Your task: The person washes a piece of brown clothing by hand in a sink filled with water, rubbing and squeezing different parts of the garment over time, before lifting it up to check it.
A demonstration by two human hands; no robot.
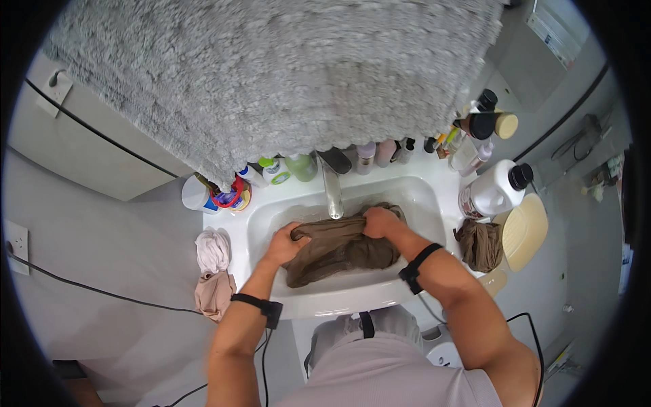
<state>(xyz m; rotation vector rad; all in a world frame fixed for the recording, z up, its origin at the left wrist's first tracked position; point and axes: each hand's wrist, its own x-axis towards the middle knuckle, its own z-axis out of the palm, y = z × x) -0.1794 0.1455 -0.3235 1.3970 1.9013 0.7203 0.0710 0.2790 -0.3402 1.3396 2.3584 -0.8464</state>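
A wet brown cloth garment (335, 249) lies spread in the white washbasin (422, 203), partly in water. My left hand (286, 244) grips one edge of it at the basin's left side. Toward the right, my right hand (380, 223) holds the same edge bunched in its fingers, so a band of fabric runs between both hands. The metal faucet (333, 196) ends just above that band. More of the garment is heaped behind and below my right hand. Its exact kind cannot be made out.
White (212, 250) and pink (215, 295) cloths rest on the left rim. A folded brown cloth (479, 245), a large white jug (493, 188) and a cream plastic basin (526, 231) are at right. Several bottles (301, 167) line the back, under a hanging grey towel (285, 76).
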